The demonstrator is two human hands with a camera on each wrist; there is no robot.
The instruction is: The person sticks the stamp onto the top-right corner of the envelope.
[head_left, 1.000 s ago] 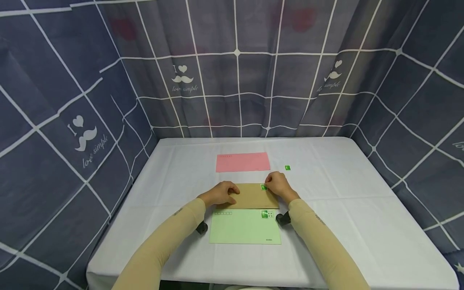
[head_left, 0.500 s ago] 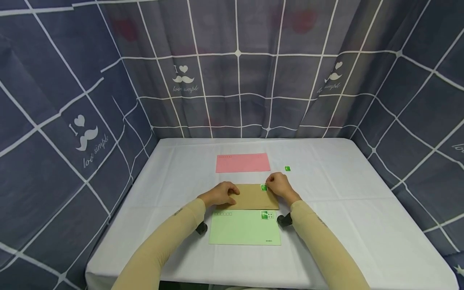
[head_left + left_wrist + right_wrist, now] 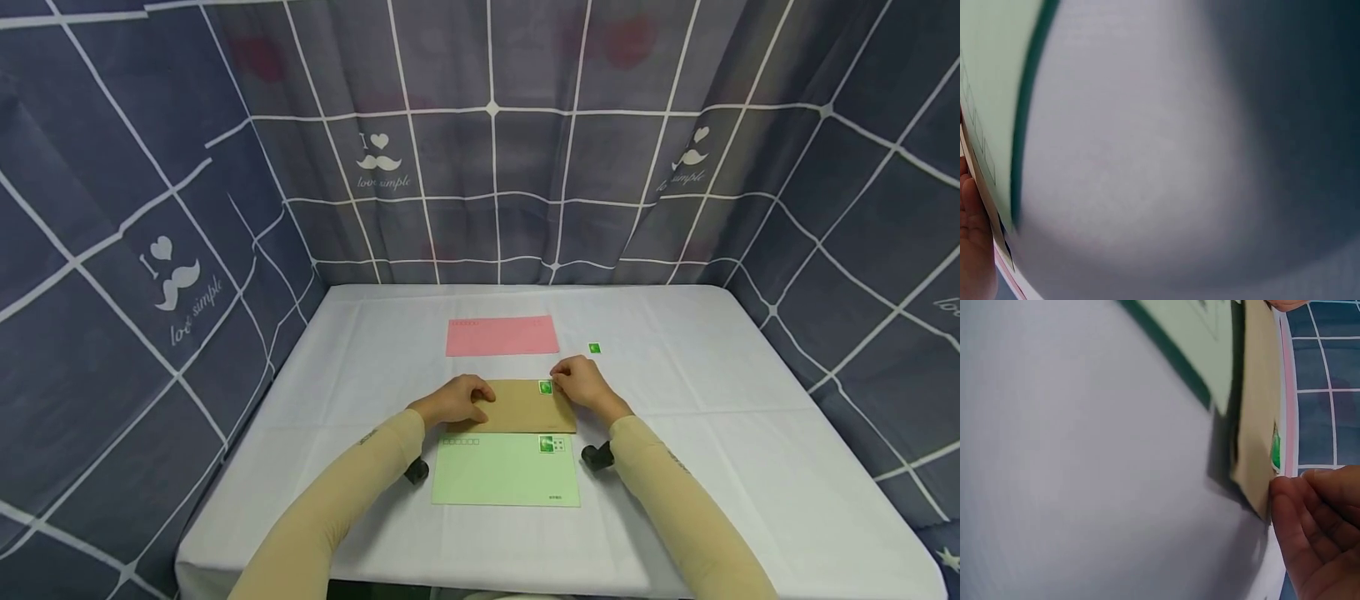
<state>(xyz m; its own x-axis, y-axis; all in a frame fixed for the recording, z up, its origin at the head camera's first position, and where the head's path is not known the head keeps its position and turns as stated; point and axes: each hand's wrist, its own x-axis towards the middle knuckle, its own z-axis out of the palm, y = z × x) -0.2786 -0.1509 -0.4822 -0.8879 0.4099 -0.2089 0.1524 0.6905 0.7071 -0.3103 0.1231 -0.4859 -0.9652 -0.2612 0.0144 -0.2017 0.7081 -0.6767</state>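
A brown envelope (image 3: 525, 408) lies across the middle of the table, a green stamp (image 3: 545, 387) at its upper right corner. On the envelope's left part rests my left hand (image 3: 453, 400), fingers bent loosely, thumb apart from them. My right hand (image 3: 585, 385) is at the upper right corner, fingertips together at the envelope's edge, just right of the stamp. The right wrist view shows these fingertips (image 3: 1280, 485) close at the corner, with the stamp's green edge beside them. The left wrist view catches only part of the left hand (image 3: 974, 250).
Directly below lies a light green envelope (image 3: 506, 479) with a stamp (image 3: 547, 444) at its upper right. Farther back is a pink envelope (image 3: 502, 336), and a loose green stamp (image 3: 595, 348) lies to its right. Grid-patterned curtains (image 3: 450, 167) surround the white table (image 3: 712, 483).
My right hand's fingertips have shifted slightly right, off the stamp's edge, and its wrist has swung outward to the right. My left hand and the envelopes have stayed in place.
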